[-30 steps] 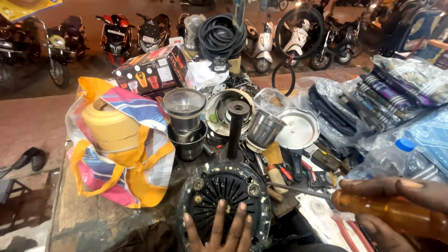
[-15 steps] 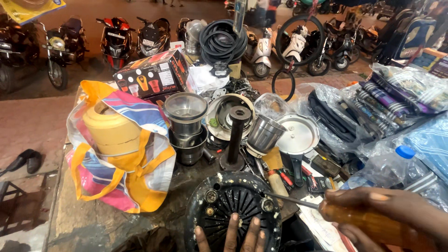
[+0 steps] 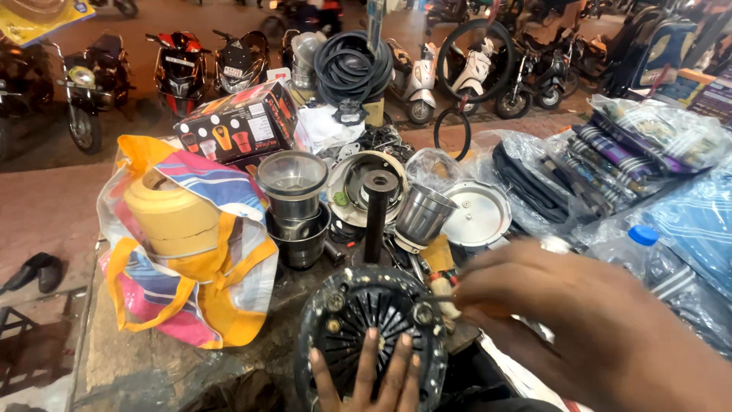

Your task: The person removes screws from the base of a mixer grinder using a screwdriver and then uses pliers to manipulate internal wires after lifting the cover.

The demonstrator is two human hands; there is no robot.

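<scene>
— What have my hands got right now?

— My left hand (image 3: 366,378) lies flat, fingers spread, on the black round base (image 3: 372,329) with its vented underside facing up; it presses rather than grasps. My right hand (image 3: 579,328) hangs blurred just right of that base, and I cannot tell whether it is clenched or holding anything.

— And around the base?

— A black post (image 3: 376,217) stands upright just behind the base. Behind-left of it sit stacked steel jars (image 3: 293,206); further left, a striped bag (image 3: 191,252). Behind-right, a steel lid (image 3: 476,214).
</scene>
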